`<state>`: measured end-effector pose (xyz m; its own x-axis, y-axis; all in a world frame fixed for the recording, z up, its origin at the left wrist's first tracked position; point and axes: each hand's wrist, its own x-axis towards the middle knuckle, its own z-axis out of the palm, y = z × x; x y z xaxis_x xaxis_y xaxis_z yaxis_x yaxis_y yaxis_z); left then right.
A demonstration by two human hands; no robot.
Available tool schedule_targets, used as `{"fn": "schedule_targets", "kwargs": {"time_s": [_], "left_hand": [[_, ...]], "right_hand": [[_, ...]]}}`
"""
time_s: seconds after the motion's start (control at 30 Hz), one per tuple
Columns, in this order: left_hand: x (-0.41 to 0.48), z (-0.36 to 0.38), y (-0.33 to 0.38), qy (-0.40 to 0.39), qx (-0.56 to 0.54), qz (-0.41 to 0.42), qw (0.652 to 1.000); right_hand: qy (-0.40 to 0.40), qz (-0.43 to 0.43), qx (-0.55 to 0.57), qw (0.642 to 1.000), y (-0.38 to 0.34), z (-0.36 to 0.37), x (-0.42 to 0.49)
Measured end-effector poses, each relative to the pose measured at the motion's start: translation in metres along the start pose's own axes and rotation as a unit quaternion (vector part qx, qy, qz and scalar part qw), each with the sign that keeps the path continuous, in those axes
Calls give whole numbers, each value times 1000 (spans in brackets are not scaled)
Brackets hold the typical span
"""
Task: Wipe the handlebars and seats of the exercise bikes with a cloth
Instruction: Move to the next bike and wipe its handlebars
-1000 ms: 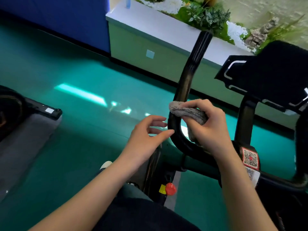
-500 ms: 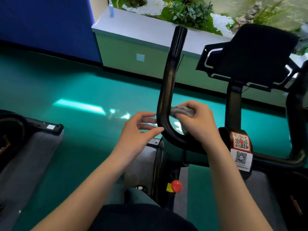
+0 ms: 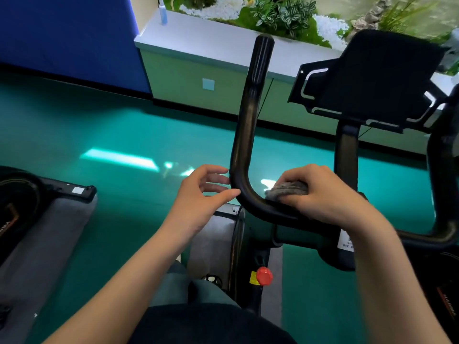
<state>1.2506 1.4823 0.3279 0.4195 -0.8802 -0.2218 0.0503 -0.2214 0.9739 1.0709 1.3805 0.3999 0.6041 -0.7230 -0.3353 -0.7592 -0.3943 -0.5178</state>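
Left of centre, the left hand [image 3: 198,194] hovers with fingers loosely spread, thumb tip touching the bend of the curved black tubular handlebar [image 3: 244,145]. Right of the bend, the right hand [image 3: 323,194] grips a crumpled grey cloth [image 3: 285,191], fingers curled over it, pressing it on the handlebar's lower run.

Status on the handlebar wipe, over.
Right hand grips cloth, pressed on handlebar past the bend. Left hand open beside the bend. Nothing blocking the bar.

teal floor [image 3: 124,130], blue wall [image 3: 67,33], planter ledge [image 3: 198,38]
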Motion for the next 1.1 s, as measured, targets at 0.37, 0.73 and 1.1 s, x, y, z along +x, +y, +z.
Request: {"fn": "schedule_targets", "kwargs": {"time_s": [0.37, 0.73, 1.1], "left_hand": [[-4, -24, 6, -47, 112, 22, 992], [-13, -81, -7, -58, 105, 33, 992], [-23, -147, -13, -39, 87, 20, 995]], "right_hand": [[323, -25, 201, 924, -20, 34, -15], [210, -110, -23, 971, -83, 55, 39], [266, -29, 31, 963, -105, 82, 11]]}}
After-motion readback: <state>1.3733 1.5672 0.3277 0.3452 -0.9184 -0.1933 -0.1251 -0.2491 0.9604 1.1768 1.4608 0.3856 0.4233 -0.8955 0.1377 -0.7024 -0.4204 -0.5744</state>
